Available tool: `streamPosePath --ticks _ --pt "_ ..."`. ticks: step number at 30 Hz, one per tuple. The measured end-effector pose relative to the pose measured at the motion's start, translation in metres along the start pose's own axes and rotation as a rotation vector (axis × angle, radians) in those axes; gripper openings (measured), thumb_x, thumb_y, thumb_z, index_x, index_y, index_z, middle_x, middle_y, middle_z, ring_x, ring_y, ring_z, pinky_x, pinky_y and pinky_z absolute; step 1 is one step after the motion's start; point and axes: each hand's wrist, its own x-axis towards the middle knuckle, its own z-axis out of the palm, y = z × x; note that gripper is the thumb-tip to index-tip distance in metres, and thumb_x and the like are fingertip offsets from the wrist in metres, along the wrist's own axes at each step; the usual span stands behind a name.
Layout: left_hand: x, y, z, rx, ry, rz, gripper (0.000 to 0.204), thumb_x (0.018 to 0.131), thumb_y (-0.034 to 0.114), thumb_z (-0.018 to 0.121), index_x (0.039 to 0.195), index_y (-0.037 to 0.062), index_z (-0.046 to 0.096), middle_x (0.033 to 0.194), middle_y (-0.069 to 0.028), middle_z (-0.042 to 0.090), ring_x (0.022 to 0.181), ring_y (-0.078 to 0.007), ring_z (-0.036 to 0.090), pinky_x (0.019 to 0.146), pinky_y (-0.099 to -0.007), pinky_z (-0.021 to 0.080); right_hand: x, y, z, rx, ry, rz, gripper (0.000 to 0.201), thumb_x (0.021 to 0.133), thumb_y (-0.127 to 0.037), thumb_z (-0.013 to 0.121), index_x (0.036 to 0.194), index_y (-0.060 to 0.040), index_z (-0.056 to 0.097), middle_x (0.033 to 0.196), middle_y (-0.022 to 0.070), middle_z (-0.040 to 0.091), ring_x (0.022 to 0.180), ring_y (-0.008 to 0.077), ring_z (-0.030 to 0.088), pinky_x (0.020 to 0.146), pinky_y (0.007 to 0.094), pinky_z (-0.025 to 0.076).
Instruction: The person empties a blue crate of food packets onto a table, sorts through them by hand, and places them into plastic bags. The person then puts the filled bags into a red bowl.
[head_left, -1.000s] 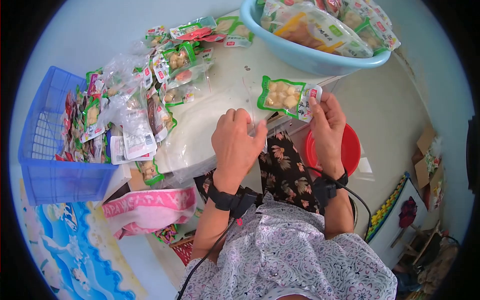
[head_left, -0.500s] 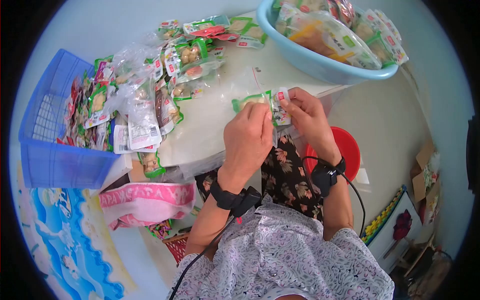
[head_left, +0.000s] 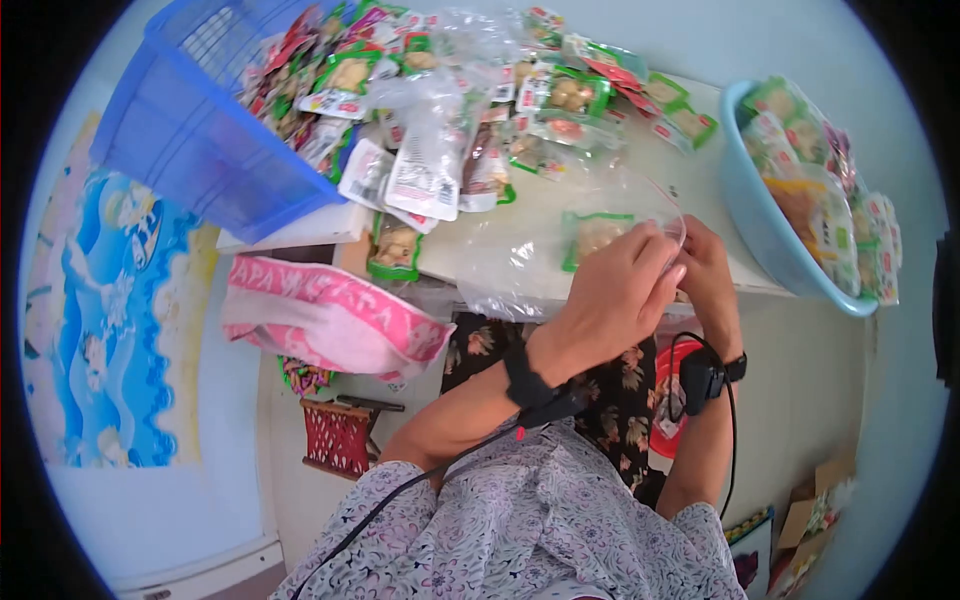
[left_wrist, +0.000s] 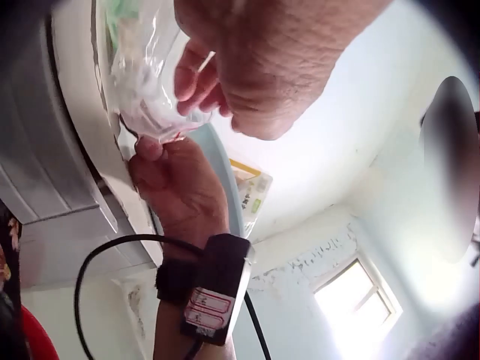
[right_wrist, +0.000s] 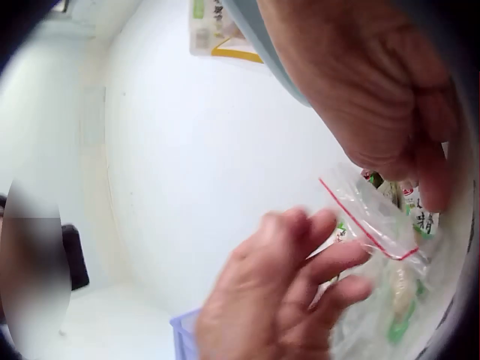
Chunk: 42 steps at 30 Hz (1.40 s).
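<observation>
A clear zip bag [right_wrist: 367, 214] with a red line along its mouth lies at the front of the white table. Inside it shows a green-edged snack packet [head_left: 597, 238] with pale chunks. My right hand [head_left: 708, 272] pinches the bag's edge at the mouth, thumb on top, as the left wrist view shows. My left hand [head_left: 615, 290] is over the front of the bag, thumb and fingers apart. In the right wrist view its loosely bent fingers [right_wrist: 341, 259] are right at the red line. The left hand hides part of the packet in the head view.
A blue basket [head_left: 215, 140] full of small packets stands at the left, beside a heap of packets and clear bags [head_left: 430, 150]. At the right edge sits a light blue basin [head_left: 745, 180] holding bagged packets. A pink towel [head_left: 330, 320] hangs in front; a red bucket [head_left: 665, 440] is below.
The packet, first held by my right hand, is now inside the clear bag. My right hand has moved to the bag's edge, my left to its front. The head view has turned.
</observation>
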Motion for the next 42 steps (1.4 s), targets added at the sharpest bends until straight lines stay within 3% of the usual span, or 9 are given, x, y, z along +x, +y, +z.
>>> streamPosePath --ticks 6,11,17,23,27,30,34,38,42 --pt "-0.063 -0.007 -0.097 0.449 0.283 0.035 0.022 0.089 -0.002 0.067 0.111 -0.0004 0.066 0.113 -0.0145 0.069 0.098 -0.0354 0.066 0.088 -0.0429 0.053 -0.002 -0.007 0.004 -0.09 0.061 0.059 0.002 0.095 0.002 0.059 0.097 0.0032 0.058 0.069 0.0037 0.061 0.047 0.0098 0.054 0.043 0.0262 0.041" --pt "-0.108 -0.027 -0.163 0.931 0.157 -0.26 0.036 0.097 0.006 0.059 0.132 -0.0001 0.059 0.133 -0.0225 0.06 0.124 -0.0405 0.056 0.104 -0.0494 0.046 -0.002 -0.001 0.003 -0.107 0.075 0.029 0.005 0.096 0.0 0.062 0.096 0.0028 0.058 0.072 0.0037 0.061 0.048 0.0093 0.054 0.045 0.0265 0.04" --pt "-0.102 -0.048 -0.168 0.913 0.175 -0.483 0.055 0.097 0.018 0.065 0.145 -0.0022 0.048 0.139 -0.027 0.055 0.129 -0.046 0.053 0.106 -0.0514 0.044 -0.001 0.004 0.003 -0.107 0.105 -0.012 0.005 0.095 -0.001 0.064 0.094 0.0032 0.061 0.074 0.0027 0.063 0.053 0.0074 0.054 0.048 0.025 0.04" --pt "-0.092 -0.064 -0.171 1.053 0.117 -0.508 0.051 0.094 0.023 0.065 0.139 0.0007 0.055 0.134 -0.024 0.058 0.115 -0.0458 0.059 0.094 -0.0537 0.05 -0.003 0.004 0.007 -0.086 0.136 -0.021 0.008 0.094 -0.003 0.068 0.09 0.0027 0.064 0.073 0.0016 0.063 0.056 0.0064 0.054 0.05 0.0242 0.042" --pt "-0.101 -0.058 -0.172 0.985 0.112 -0.451 0.04 0.096 0.018 0.057 0.132 0.0013 0.061 0.119 -0.023 0.066 0.106 -0.0431 0.064 0.092 -0.0515 0.051 -0.004 0.005 0.008 -0.112 0.155 -0.003 0.011 0.093 -0.006 0.071 0.088 0.0023 0.065 0.071 0.0014 0.063 0.056 0.0068 0.054 0.051 0.0246 0.043" --pt "-0.104 -0.03 -0.166 0.833 0.172 -0.548 0.04 0.097 0.014 0.056 0.135 -0.0005 0.061 0.127 -0.0242 0.065 0.115 -0.041 0.063 0.102 -0.0458 0.048 -0.005 0.001 0.008 -0.132 0.184 0.003 0.013 0.091 -0.008 0.072 0.087 0.0025 0.066 0.07 0.0024 0.063 0.056 0.0077 0.055 0.051 0.0257 0.044" --pt "-0.119 -0.02 -0.162 0.68 0.401 -0.385 0.035 0.105 0.016 0.049 0.131 -0.0054 0.059 0.117 -0.0218 0.068 0.106 -0.0367 0.066 0.09 -0.046 0.051 -0.005 0.0 0.008 -0.115 0.191 0.026 0.013 0.089 -0.009 0.073 0.087 0.0027 0.067 0.07 0.0041 0.065 0.056 0.0092 0.058 0.052 0.027 0.046" --pt "-0.116 0.009 -0.145 0.344 0.716 -0.642 0.036 0.111 0.019 0.043 0.132 -0.0084 0.052 0.11 -0.0198 0.069 0.086 -0.0215 0.065 0.081 -0.0357 0.05 -0.006 -0.001 0.007 -0.109 0.206 0.032 0.012 0.088 -0.008 0.071 0.087 0.0032 0.068 0.07 0.0054 0.066 0.057 0.0107 0.06 0.053 0.0276 0.048" --pt "-0.121 0.018 -0.121 0.116 0.549 -0.341 0.036 0.112 0.02 0.041 0.131 -0.0087 0.052 0.11 -0.0187 0.069 0.081 -0.0155 0.062 0.078 -0.0297 0.049 -0.008 0.0 0.007 -0.11 0.206 0.027 0.01 0.089 -0.007 0.07 0.088 0.0026 0.067 0.072 0.0034 0.065 0.058 0.009 0.057 0.055 0.0262 0.046"
